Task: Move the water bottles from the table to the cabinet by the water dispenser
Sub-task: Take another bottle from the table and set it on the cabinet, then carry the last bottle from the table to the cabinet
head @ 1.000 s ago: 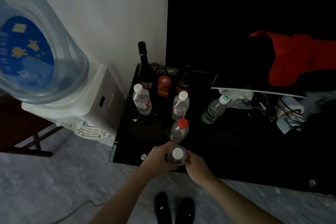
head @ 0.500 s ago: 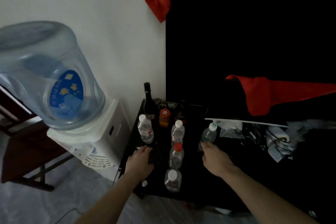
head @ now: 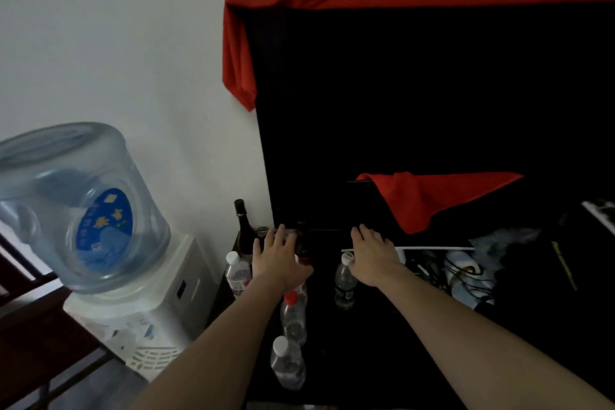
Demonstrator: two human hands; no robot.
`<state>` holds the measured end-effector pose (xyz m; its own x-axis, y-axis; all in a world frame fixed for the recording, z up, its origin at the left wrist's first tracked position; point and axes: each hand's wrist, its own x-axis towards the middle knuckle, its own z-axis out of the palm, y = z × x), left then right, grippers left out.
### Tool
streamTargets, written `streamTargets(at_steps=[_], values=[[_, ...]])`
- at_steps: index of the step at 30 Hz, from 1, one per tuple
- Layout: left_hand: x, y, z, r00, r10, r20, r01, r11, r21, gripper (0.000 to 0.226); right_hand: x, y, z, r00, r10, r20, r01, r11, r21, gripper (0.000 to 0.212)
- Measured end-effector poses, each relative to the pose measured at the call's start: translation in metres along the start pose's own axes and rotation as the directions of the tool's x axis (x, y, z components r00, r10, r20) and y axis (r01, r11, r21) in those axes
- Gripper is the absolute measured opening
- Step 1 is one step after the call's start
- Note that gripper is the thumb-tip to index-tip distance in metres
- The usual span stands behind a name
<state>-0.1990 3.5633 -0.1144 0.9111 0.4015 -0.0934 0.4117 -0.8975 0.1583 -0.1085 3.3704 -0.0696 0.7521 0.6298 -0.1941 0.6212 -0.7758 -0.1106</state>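
Note:
Several clear water bottles stand on the black cabinet top (head: 382, 336) beside the water dispenser (head: 146, 303). A white-capped bottle (head: 289, 363) is nearest me. Behind it stands a red-capped bottle (head: 293, 316). Another white-capped bottle (head: 237, 271) is at the left, and a green-capped bottle (head: 344, 280) is in the middle. My left hand (head: 278, 258) hovers flat, fingers spread, over the back bottles and hides one of them. My right hand (head: 374, 258) is open, just right of the green-capped bottle. Neither hand holds anything.
A dark glass bottle (head: 242, 226) stands against the wall at the cabinet's back left. A large black screen (head: 432, 110) draped with red cloth (head: 426, 200) rises behind. Cables and clutter (head: 466, 273) lie at the right. A dark wooden table (head: 36, 326) is at far left.
Both hands let go of the white-capped bottle at the front edge, then reached toward the back of the cabinet top. The camera tilted up, showing more wall and screen.

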Motion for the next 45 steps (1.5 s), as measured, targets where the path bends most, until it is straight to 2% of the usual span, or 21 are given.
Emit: streamTargets(at_steps=[8,14,18,21,26,32,37,41,45], values=[[0.005,0.045,-0.007,0.992,0.129,0.01,-0.129,0.991,0.024,0.092,-0.055,0.05,-0.012,0.978,0.205,-0.043,-0.203,0.978,0.043,0.063],[-0.019,0.1,-0.008,0.955,0.29,0.057,-0.294,0.953,0.077,0.087,-0.129,0.08,-0.01,0.893,0.445,-0.068,-0.442,0.895,0.057,0.063],[-0.046,0.142,-0.012,0.872,0.462,0.165,-0.476,0.878,0.057,0.092,-0.186,0.096,0.001,0.834,0.551,-0.029,-0.547,0.833,0.085,0.066],[-0.075,0.172,-0.004,0.797,0.564,0.215,-0.589,0.804,0.075,0.093,-0.231,0.097,0.018,0.774,0.631,-0.056,-0.626,0.775,0.08,0.07],[-0.129,0.228,0.025,0.687,0.66,0.304,-0.712,0.695,0.099,0.097,-0.314,0.104,0.037,0.619,0.784,-0.036,-0.777,0.619,0.118,0.072],[-0.198,0.311,0.045,0.529,0.791,0.307,-0.841,0.536,0.07,0.096,-0.434,0.127,0.063,0.355,0.932,-0.076,-0.913,0.363,0.187,0.069],[-0.279,0.393,0.054,0.338,0.883,0.326,-0.939,0.34,0.055,0.094,-0.541,0.14,0.088,0.155,0.986,-0.068,-0.948,0.167,0.27,0.066],[-0.357,0.457,0.065,0.216,0.913,0.345,-0.976,0.208,0.06,0.093,-0.632,0.143,0.111,0.014,0.999,-0.031,-0.949,0.023,0.316,0.059],[-0.446,0.515,0.083,0.088,0.93,0.357,-0.996,0.071,0.062,0.093,-0.732,0.142,0.134,-0.128,0.992,0.015,-0.939,-0.126,0.319,0.061]])
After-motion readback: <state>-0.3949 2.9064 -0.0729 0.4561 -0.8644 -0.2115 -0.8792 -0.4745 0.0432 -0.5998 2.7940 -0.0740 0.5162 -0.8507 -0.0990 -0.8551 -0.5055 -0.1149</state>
